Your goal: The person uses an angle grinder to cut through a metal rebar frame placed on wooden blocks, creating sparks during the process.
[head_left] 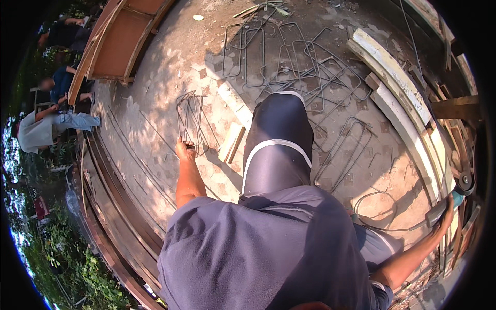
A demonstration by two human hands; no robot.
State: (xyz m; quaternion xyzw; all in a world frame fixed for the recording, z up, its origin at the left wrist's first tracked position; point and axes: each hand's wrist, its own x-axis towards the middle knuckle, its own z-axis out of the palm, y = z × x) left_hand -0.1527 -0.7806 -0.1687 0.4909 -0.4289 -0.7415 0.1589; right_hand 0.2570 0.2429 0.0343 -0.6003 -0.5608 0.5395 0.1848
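Note:
My left hand (185,149) is closed around several bent steel rebar stirrups (190,116), held out over the floor to the left of my knee. Far to the right, my right hand (448,211) grips a teal and dark angle grinder (458,196) with a round disc at its head. Its fingers are partly hidden by the tool. From the grinder a dark cord (390,229) loops back toward my leg. More bent stirrups (297,64) lie in a loose tangle beyond my knee, and another pair (345,147) rests to its right.
Long pale boards (395,77) are stacked along the right. A short wood block (232,142) lies beside my knee. Straight thin rods (135,155) run along the left floor, near brown planks (111,201). Other people (41,132) sit at the far left.

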